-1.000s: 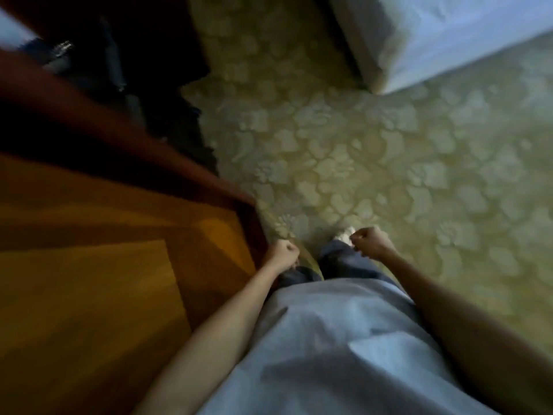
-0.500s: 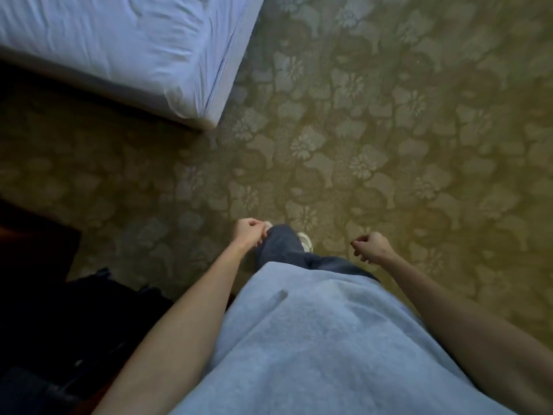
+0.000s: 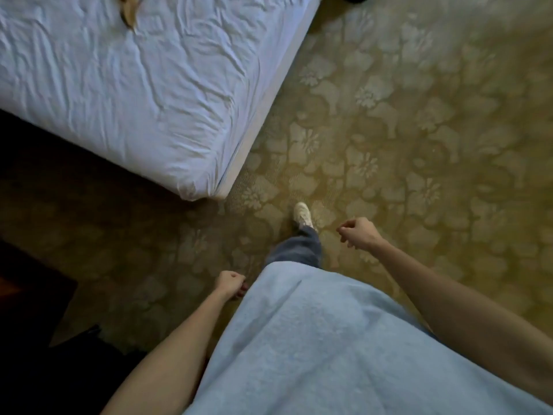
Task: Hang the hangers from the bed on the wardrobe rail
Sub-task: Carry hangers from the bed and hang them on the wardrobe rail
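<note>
The bed, covered with a wrinkled white sheet, fills the upper left, its corner pointing toward me. The tip of a wooden hanger lies on the sheet at the top edge, mostly cut off by the frame. My left hand hangs beside my hip with loosely curled fingers and holds nothing. My right hand swings out in front on the right, fingers loosely curled, also holding nothing. Both hands are well short of the bed. The wardrobe rail is out of view.
A floral patterned carpet covers the floor ahead and to the right. My foot in a white shoe steps forward near the bed corner. Dark furniture and a dark object sit at the lower left.
I have turned away from the wooden wardrobe and walked toward the bed, which now looms larger at the upper left. Both hands stay empty and swing with my steps.
</note>
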